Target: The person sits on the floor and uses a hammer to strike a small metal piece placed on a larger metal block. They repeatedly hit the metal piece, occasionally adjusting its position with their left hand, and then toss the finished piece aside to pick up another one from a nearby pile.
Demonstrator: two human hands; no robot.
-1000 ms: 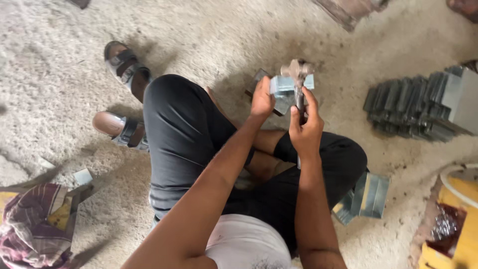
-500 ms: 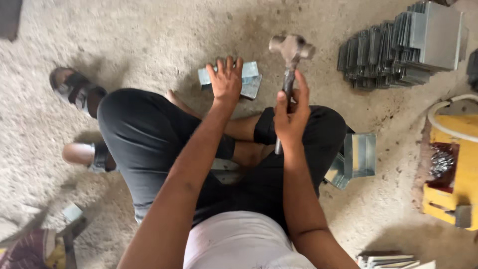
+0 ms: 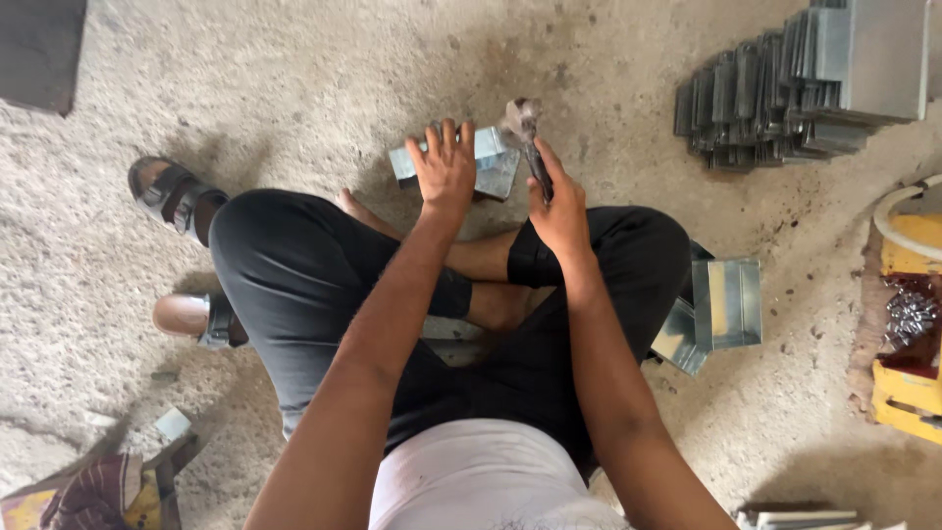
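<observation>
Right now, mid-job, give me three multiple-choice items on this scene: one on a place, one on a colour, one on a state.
1. Where is the stack of metal pieces? A upper right on the floor; B lower left; C on the lap.
2. What colour are the trousers? A white; B black; C red.
3. What does the right hand hold? A nothing; B a sandal; C a hammer.

Answers: 1 A, the stack lies upper right. 2 B, both legs are black. 3 C, the fingers wrap its handle, while the left hand presses on the metal box.
</observation>
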